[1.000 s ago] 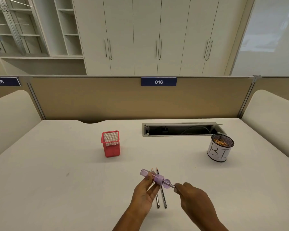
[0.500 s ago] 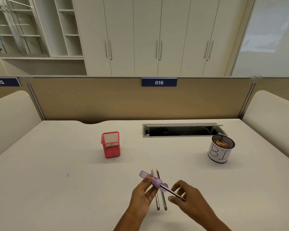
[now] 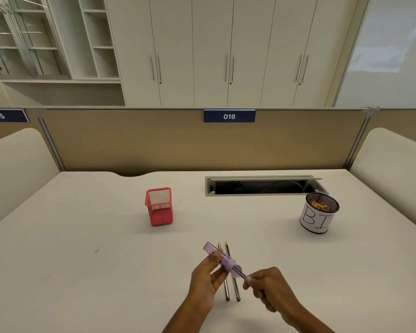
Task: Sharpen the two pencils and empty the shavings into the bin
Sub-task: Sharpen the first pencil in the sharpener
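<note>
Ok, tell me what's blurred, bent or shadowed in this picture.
Head view: the right hand, pinching a pencil, is slightly motion-blurred; the left hand and purple sharpener are sharper. Same view: wide-angle lens leans the shelves outward; soft even light, faint shadows by the red holder and bin.

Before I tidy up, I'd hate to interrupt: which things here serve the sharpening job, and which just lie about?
Job: purple sharpener, held pencil, two loose pencils, bin with shavings.
Lying about: red mesh holder, open cable hatch.
</note>
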`<state>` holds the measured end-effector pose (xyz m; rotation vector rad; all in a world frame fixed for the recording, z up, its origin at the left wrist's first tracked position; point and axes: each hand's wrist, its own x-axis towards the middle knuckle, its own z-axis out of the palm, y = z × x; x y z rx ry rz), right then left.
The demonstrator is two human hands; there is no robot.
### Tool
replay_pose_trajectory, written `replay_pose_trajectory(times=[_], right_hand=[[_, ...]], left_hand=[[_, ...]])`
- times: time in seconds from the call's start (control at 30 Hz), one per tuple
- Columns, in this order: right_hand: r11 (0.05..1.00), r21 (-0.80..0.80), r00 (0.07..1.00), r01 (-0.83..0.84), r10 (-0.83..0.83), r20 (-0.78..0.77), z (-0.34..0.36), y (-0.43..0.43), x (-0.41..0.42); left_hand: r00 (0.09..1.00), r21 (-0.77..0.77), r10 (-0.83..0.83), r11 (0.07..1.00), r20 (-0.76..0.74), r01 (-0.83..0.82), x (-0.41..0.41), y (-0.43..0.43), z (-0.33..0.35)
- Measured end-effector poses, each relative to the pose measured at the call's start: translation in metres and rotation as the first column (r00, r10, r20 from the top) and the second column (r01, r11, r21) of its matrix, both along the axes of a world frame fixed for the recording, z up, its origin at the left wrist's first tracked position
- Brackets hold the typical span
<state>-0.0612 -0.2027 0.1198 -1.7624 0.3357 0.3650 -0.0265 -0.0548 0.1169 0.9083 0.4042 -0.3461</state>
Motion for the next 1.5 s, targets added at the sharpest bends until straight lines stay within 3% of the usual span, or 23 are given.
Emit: replay_pose_trajectory(times=[0.07, 0.13, 0.17, 0.23, 0.3, 0.37, 0.4, 0.43, 0.5, 0.57, 0.63, 0.73, 0.8, 0.83, 0.87, 0.93, 1.0, 1.07, 1.17, 1.23, 1.3, 1.4, 1.5], right_hand=[[0.946, 0.302, 0.955, 0.117, -0.024, -0.294, 0.003, -0.002, -0.001], [0.817, 0.506, 0.862, 0.276, 0.021, -0.506, 0.005, -0.003, 0.0], [0.771, 0.554, 0.837, 0.314, 0.05, -0.544, 0.005, -0.003, 0.0], [0.788, 0.542, 0.852, 0.293, 0.042, -0.521, 0.005, -0.002, -0.001], [0.903, 0.392, 0.917, 0.174, -0.003, -0.4, 0.009, 0.005, -0.001], [0.995, 0.097, 0.989, 0.037, -0.023, -0.146, 0.009, 0.011, -0.001], [0.997, -0.077, 1.0, -0.005, 0.006, 0.007, 0.004, 0.012, 0.0], [0.964, -0.266, 0.986, -0.026, 0.069, 0.154, -0.001, 0.012, 0.0], [0.792, -0.61, 0.886, 0.021, 0.268, 0.379, -0.012, 0.01, -0.001], [0.581, -0.812, 0.802, 0.061, 0.456, 0.387, -0.018, 0.008, 0.0], [0.456, -0.88, 0.754, 0.132, 0.531, 0.388, -0.019, 0.007, 0.004], [0.38, -0.92, 0.777, 0.097, 0.549, 0.309, -0.006, 0.011, -0.004], [0.523, -0.848, 0.876, 0.087, 0.365, 0.315, -0.001, 0.014, -0.002], [0.69, -0.724, 0.928, 0.026, 0.253, 0.274, 0.001, 0.014, -0.001], [0.844, -0.536, 0.963, -0.016, 0.158, 0.219, 0.005, 0.014, -0.002], [0.991, -0.133, 0.997, 0.019, -0.009, 0.071, 0.016, 0.015, -0.003], [0.969, 0.215, 0.976, 0.122, -0.077, -0.204, 0.018, 0.008, -0.002], [0.841, 0.468, 0.894, 0.271, -0.04, -0.445, 0.019, 0.0, 0.002], [0.695, 0.641, 0.852, 0.326, 0.078, -0.517, 0.02, -0.002, 0.003], [0.727, 0.621, 0.867, 0.293, 0.071, -0.493, 0.02, 0.0, 0.002], [0.847, 0.498, 0.913, 0.188, 0.036, -0.407, 0.022, 0.007, 0.001], [0.991, 0.137, 0.989, -0.007, 0.027, -0.147, 0.028, 0.021, -0.002], [0.977, -0.211, 0.986, -0.028, 0.061, 0.153, 0.02, 0.022, -0.003]], left_hand=[[1.0, 0.0, -0.026, 1.0, -0.004, 0.026, -0.002, 0.002, -0.002], [0.999, -0.013, -0.049, 0.999, -0.009, 0.049, -0.004, 0.003, -0.004], [0.998, -0.016, -0.057, 0.998, -0.012, 0.057, -0.003, 0.004, -0.005], [0.998, -0.012, -0.062, 0.998, -0.012, 0.062, -0.001, 0.004, -0.006], [0.999, -0.009, -0.046, 0.999, -0.01, 0.046, 0.0, 0.005, -0.006], [1.0, -0.016, -0.02, 1.0, -0.015, 0.02, 0.0, 0.006, -0.007], [1.0, -0.02, -0.006, 1.0, -0.019, 0.006, 0.0, 0.005, -0.008], [1.0, -0.023, 0.005, 1.0, -0.022, -0.006, 0.0, 0.005, -0.008], [0.999, -0.038, 0.025, 0.999, -0.03, -0.026, -0.001, 0.003, -0.006], [0.998, -0.066, 0.041, 0.997, -0.041, -0.043, -0.002, -0.001, -0.004], [0.999, -0.085, 0.04, 0.995, -0.032, -0.043, -0.003, -0.003, -0.001], [1.0, -0.066, 0.007, 0.998, -0.006, -0.007, -0.003, -0.004, 0.0], [1.0, -0.054, -0.028, 0.998, 0.01, 0.029, -0.002, -0.002, 0.001], [0.999, -0.047, -0.047, 0.998, 0.016, 0.048, -0.001, -0.002, 0.001], [0.998, -0.044, -0.06, 0.997, 0.02, 0.061, -0.001, -0.001, 0.001], [0.997, -0.048, -0.077, 0.996, 0.025, 0.078, -0.001, 0.001, 0.002], [0.995, -0.054, -0.092, 0.994, 0.024, 0.094, -0.001, 0.003, 0.004], [0.994, -0.062, -0.111, 0.992, 0.025, 0.112, -0.001, 0.004, 0.006], [0.992, -0.062, -0.124, 0.99, 0.028, 0.126, 0.0, 0.006, 0.005], [0.994, -0.074, -0.11, 0.991, 0.02, 0.111, 0.0, 0.007, 0.003], [0.996, -0.093, -0.085, 0.992, 0.01, 0.085, -0.001, 0.008, 0.001], [0.998, -0.085, -0.066, 0.994, 0.015, 0.067, -0.001, 0.008, 0.0], [0.999, -0.067, -0.039, 0.997, 0.036, 0.042, -0.002, 0.008, 0.002]])
